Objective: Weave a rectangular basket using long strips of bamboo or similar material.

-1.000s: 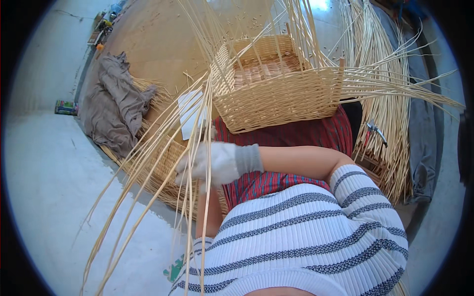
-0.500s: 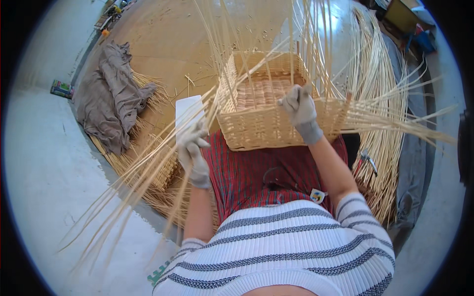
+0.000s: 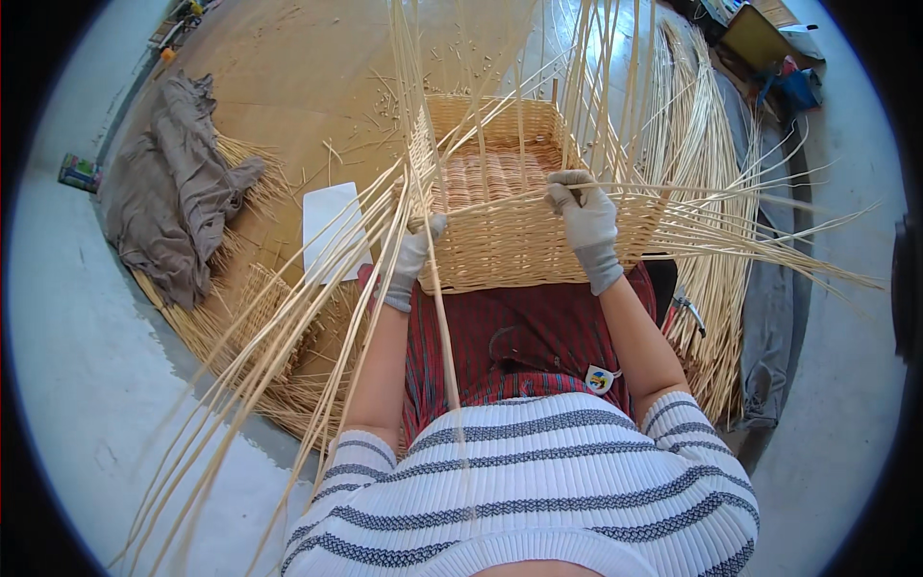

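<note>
A pale rectangular wicker basket [image 3: 500, 252] with a browner woven bottom rests on my lap. Long loose cane strands [image 3: 288, 317] fan out from its near left corner, and others stand up from its sides. My left hand [image 3: 413, 255], in a pale work glove, closes on that corner, partly behind the strands. On the near rim my right hand [image 3: 585, 219], gloved alike, has thumb and fingers pinched round a thin cane strand [image 3: 692, 195], which runs off to the right among other strands.
On the right lies a big bundle of cane [image 3: 716, 260], with red-handled pliers [image 3: 689, 313] beside it. A brown cloth [image 3: 173, 197] covers more cane on the left. A white sheet [image 3: 332, 231] and a smaller woven piece [image 3: 264, 313] lie left of the basket. Scraps dot the floor.
My left hand has come up and right from the loose strands to the basket's near left corner. My right hand's raised fingers have come down to pinch a strand at the rim.
</note>
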A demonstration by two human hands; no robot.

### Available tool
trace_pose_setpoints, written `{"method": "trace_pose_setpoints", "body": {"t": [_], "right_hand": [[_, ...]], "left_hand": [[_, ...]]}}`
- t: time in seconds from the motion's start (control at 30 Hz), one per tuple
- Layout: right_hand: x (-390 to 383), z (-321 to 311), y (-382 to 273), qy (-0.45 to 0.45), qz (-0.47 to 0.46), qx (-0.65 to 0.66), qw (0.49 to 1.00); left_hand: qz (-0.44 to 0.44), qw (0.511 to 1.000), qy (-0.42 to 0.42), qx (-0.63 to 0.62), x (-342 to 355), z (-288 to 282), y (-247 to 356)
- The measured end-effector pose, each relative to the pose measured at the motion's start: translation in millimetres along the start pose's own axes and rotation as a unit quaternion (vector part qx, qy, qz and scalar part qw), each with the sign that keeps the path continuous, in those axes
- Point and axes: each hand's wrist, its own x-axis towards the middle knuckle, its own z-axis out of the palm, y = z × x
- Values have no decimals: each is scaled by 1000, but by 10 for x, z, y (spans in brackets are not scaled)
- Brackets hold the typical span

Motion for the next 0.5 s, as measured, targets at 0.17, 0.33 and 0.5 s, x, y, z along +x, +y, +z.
{"method": "trace_pose_setpoints", "body": {"t": [0.17, 0.33, 0.5], "right_hand": [[53, 20, -10, 14, 12, -29, 999], [-31, 616, -826, -172, -180, -102, 963], [1150, 1502, -896, -203, -330, -338, 858]], "left_hand": [[-79, 985, -32, 152, 195, -104, -524], [-19, 982, 81, 171, 80, -162, -409], [-83, 986, 80, -124, -6, 246, -38]]}}
